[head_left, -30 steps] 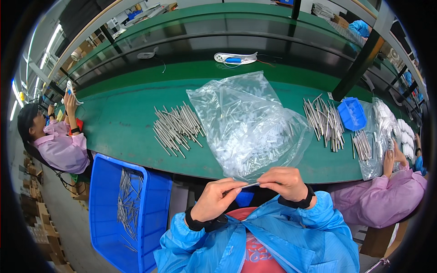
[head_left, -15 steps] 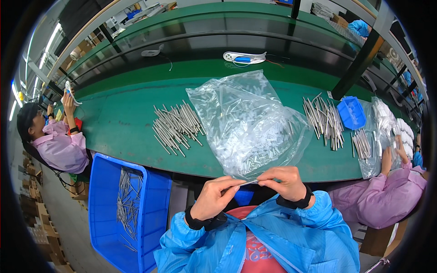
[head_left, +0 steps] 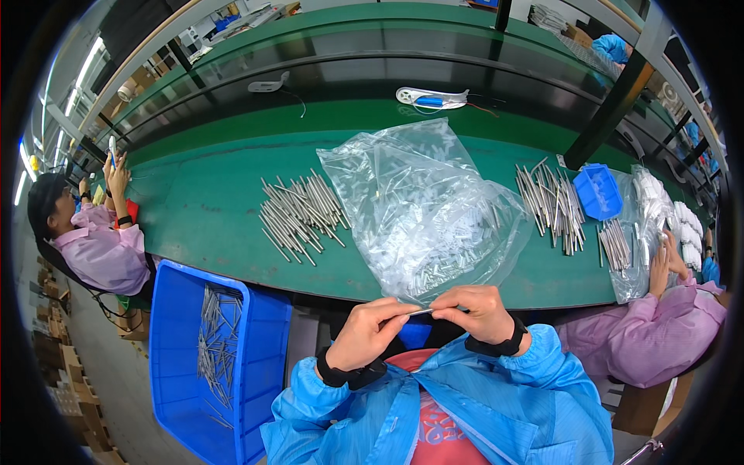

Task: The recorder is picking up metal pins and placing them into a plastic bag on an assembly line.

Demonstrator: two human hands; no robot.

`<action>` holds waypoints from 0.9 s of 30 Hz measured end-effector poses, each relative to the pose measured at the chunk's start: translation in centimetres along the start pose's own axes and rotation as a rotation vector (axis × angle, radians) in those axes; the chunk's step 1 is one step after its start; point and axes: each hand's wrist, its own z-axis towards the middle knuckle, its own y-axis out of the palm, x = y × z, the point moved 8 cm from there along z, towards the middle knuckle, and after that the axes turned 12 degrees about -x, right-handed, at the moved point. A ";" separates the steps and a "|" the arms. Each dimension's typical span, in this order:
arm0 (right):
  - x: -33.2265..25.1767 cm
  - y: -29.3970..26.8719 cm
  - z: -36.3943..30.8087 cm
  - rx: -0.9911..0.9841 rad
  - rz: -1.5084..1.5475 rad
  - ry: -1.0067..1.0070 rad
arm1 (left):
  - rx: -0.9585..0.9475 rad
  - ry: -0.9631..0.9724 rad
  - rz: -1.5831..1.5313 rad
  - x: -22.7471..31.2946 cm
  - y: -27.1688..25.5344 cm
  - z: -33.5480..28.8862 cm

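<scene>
Between both hands, in front of my body, is a thin metal rod (head_left: 421,311), mostly covered by the fingers. My left hand (head_left: 370,332) is closed in a pinch on its left end. My right hand (head_left: 478,311) pinches the other end, its fingertips close to the left ones. Just beyond them lies a clear plastic bag (head_left: 415,167) filled with small translucent plastic pieces (head_left: 457,248). Loose metal rods (head_left: 302,217) are heaped left of the bag, and another pile of rods (head_left: 552,205) lies on its right.
A large blue bin (head_left: 263,349) with metal rods stands at lower left. A small blue tray (head_left: 598,192) and a short rod bundle (head_left: 614,246) lie right on the green table (head_left: 209,201). White devices (head_left: 431,98) lie on the far belt. Co-workers in pink sit left and right.
My right hand has shifted slightly left, nearer to my left hand, along the rod. The white devices on the far belt have moved right. The left co-worker's raised hands have turned slightly.
</scene>
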 end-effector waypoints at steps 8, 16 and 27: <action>-0.1 -0.7 -0.1 0.001 0.032 0.001 | -0.025 -0.070 -0.032 -0.8 0.0 -0.4; 0.0 0.5 -0.2 -0.016 0.005 -0.009 | -0.045 -0.009 0.020 -1.0 0.5 -0.4; -0.1 1.4 -0.2 0.075 0.037 0.023 | 0.143 -0.045 -1.032 -6.4 1.8 -1.4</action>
